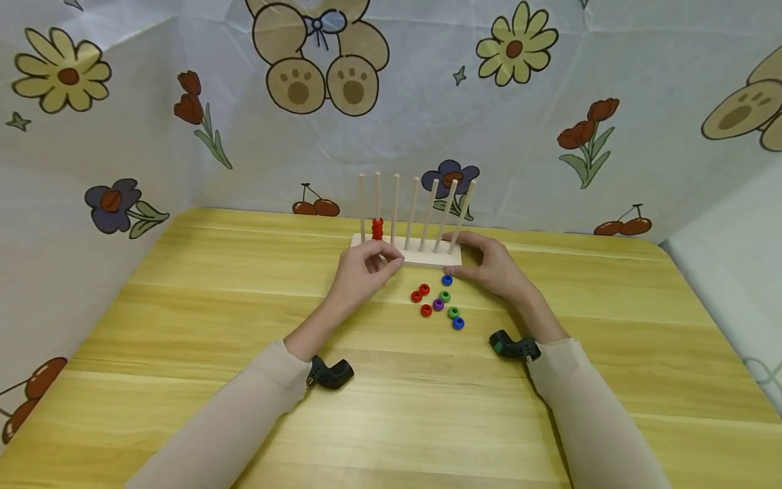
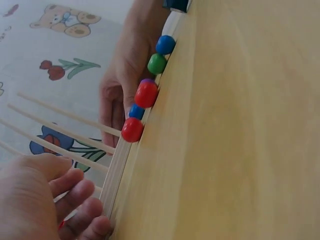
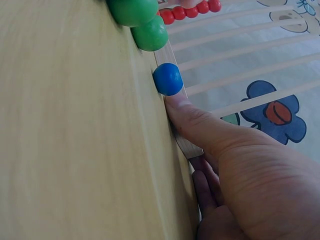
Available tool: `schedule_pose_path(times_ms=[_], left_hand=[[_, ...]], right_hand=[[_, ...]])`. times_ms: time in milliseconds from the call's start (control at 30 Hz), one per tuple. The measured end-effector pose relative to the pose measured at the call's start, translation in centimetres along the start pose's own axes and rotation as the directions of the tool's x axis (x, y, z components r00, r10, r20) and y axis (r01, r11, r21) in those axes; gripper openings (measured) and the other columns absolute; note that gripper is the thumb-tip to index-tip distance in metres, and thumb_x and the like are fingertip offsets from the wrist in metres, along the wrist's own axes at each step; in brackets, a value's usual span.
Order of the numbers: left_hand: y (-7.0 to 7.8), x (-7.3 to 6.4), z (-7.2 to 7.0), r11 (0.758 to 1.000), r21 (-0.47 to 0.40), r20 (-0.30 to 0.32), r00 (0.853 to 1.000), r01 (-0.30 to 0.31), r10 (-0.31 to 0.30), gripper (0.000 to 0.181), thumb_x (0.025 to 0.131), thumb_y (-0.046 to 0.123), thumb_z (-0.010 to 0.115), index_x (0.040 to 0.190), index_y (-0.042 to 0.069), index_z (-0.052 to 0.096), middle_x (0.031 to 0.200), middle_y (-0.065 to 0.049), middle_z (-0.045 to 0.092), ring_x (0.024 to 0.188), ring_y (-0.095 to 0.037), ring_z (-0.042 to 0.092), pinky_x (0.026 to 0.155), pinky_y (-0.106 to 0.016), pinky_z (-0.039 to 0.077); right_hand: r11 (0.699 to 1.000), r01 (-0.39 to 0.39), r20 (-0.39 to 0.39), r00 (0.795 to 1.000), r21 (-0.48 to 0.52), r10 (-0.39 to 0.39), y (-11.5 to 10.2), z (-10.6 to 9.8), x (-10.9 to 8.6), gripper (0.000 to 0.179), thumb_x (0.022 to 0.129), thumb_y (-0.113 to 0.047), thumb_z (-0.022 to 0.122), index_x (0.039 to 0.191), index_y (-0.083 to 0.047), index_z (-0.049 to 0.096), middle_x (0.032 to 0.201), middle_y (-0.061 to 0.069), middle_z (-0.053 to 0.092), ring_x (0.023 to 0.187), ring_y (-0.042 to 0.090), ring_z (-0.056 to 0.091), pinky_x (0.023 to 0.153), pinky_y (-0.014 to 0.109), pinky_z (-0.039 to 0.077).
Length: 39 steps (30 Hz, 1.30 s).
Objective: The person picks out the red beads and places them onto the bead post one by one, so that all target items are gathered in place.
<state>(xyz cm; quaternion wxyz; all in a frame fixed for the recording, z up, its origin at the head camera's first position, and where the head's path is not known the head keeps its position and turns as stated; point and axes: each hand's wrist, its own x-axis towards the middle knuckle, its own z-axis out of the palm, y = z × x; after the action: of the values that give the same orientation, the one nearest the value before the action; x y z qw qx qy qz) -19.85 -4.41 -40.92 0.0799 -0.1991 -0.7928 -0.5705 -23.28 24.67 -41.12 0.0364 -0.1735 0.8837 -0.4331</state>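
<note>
A wooden peg stand [image 1: 430,258] carries a row of upright pegs, with several red beads [image 1: 377,229] stacked on the second from the left. My right hand [image 1: 491,268] grips the right end of its base, thumb [image 3: 200,125] along the front and fingers behind. The thumb tip is right at a blue bead [image 3: 168,79]. At the front left of the base is my left hand [image 1: 366,268], its fingers [image 2: 75,200] loosely curled and no bead showing between them. It partly hides the base and lower pegs.
Loose beads lie on the wooden table [image 1: 391,407] before the stand: red [image 1: 426,310], green [image 1: 453,312], blue [image 1: 458,323] and purple [image 1: 438,305]. Behind the table hangs a patterned cloth [image 1: 421,129]. Each wrist wears a black camera [image 1: 330,373].
</note>
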Motion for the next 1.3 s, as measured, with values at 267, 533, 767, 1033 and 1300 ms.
schedule_pose_path(times_ms=[267,533,767,1033,1300], left_hand=[[-0.2,-0.2,0.6,1.0,0.026,0.117,0.993,0.005,-0.008,0.013,0.093,0.021,0.083,0.101,0.011,0.08,0.089,-0.001,0.072,0.068,-0.016,0.056,0.062,-0.025,0.046],[0.4,-0.5,1.5,0.978,0.197,0.275,0.961,-0.073,0.016,0.027,0.089,0.03,0.087,0.111,0.016,0.081,0.098,0.002,0.071,0.066,-0.01,0.053,0.064,-0.026,0.042],[0.7,-0.6,1.5,0.97,0.241,0.293,0.956,-0.037,-0.036,0.016,0.089,0.02,0.087,0.104,0.02,0.081,0.098,0.005,0.068,0.068,-0.011,0.051,0.066,-0.026,0.04],[0.4,-0.1,0.8,0.978,0.209,0.34,0.938,0.0,-0.073,0.015,0.09,0.012,0.084,0.105,0.016,0.081,0.102,0.003,0.066,0.076,-0.012,0.058,0.071,-0.026,0.047],[0.3,0.1,0.4,0.985,0.172,0.334,0.938,0.033,-0.09,0.015,0.09,0.011,0.084,0.104,0.013,0.081,0.097,0.001,0.066,0.078,-0.013,0.059,0.069,-0.025,0.048]], right_hand=[[1.0,0.012,0.0,1.0,-0.008,-0.012,0.0,-0.1,0.2,0.06,0.091,-0.03,0.085,0.146,-0.021,0.063,0.153,0.004,0.059,0.15,0.026,0.044,0.129,0.05,0.025],[1.0,0.021,-0.002,1.0,-0.007,-0.021,0.0,-0.2,0.0,0.058,0.092,-0.029,0.085,0.145,-0.021,0.064,0.15,0.003,0.061,0.15,0.026,0.044,0.129,0.05,0.024],[1.0,0.015,0.001,1.0,-0.009,-0.015,0.0,-0.1,0.1,0.059,0.091,-0.03,0.085,0.145,-0.022,0.064,0.152,0.003,0.06,0.15,0.026,0.044,0.129,0.05,0.024],[1.0,-0.003,0.006,1.0,-0.009,0.003,-0.1,-0.1,0.1,0.06,0.091,-0.031,0.085,0.146,-0.023,0.063,0.154,0.004,0.057,0.151,0.027,0.042,0.129,0.051,0.023],[1.0,0.0,0.004,1.0,-0.006,0.0,-0.1,-0.1,0.1,0.06,0.091,-0.032,0.085,0.146,-0.023,0.063,0.154,0.003,0.057,0.151,0.027,0.042,0.129,0.051,0.023]])
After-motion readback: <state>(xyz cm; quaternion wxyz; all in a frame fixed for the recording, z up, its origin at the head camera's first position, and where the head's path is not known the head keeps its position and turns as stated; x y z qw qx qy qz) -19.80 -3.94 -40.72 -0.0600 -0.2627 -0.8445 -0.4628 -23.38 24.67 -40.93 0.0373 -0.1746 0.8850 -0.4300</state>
